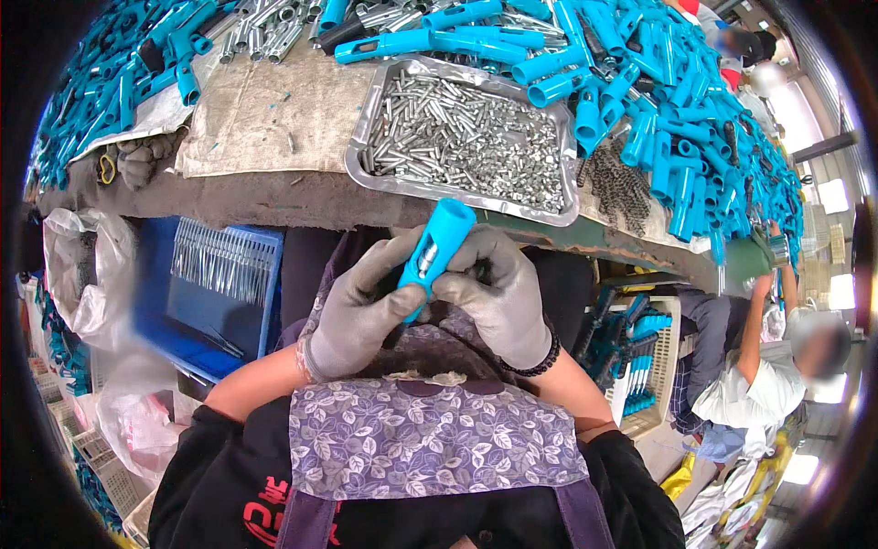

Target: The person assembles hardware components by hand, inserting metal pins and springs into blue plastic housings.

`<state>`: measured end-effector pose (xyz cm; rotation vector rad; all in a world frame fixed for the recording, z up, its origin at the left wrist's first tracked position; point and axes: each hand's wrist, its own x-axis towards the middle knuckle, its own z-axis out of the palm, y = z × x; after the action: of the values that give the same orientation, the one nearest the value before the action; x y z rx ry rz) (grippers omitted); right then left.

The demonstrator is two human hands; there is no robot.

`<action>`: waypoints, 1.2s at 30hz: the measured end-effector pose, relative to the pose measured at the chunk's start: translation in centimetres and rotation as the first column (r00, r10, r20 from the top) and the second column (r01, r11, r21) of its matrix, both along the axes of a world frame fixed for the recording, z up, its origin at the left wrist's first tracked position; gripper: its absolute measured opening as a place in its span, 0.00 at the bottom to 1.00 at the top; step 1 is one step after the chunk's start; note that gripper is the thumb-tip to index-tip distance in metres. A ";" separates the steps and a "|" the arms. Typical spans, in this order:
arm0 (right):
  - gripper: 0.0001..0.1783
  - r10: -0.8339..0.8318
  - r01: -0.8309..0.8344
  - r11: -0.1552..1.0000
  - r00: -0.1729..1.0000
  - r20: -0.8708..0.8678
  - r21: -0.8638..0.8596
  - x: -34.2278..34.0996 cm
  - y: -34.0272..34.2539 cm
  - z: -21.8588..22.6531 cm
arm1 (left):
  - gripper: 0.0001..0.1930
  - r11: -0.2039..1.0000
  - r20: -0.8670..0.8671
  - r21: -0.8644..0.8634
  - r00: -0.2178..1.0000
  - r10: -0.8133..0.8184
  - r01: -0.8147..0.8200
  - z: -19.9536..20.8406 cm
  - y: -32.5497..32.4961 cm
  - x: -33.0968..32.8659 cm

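Both hands wear grey work gloves and meet in front of my apron. Between them a blue plastic tube-like handle (444, 231) is tilted, its wide open end up and away from me. A slot in its side shows a metal part (426, 265) inside. My left hand (361, 306) wraps the handle's lower left side, thumb against it. My right hand (494, 288) closes on it from the right, thumb and fingers near the slot; whether they pinch a small part is hidden. Just beyond lies a metal tray (364, 176) of small metal pins and short cylinders.
Blue handles (677, 137) pile up across the table, with metal tubes (265, 32) at the back and dark springs (622, 188) beside the tray. A blue bin (197, 334) with metal rods stands left below; a crate (658, 375) of blue-handled pieces is right. Another person (754, 393) sits far right.
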<state>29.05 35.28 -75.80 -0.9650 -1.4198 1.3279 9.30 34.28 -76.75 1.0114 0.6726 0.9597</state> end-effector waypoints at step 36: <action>0.08 -0.152 0.067 0.935 0.963 0.223 0.348 -1.0 0.2 2.0 | 0.33 0.803 0.679 -0.383 0.728 -0.092 0.458 0.2 0.8 1.3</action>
<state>28.10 35.51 -73.82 -0.9838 -1.6891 0.8636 10.55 35.11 -76.58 0.2296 0.1608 0.7053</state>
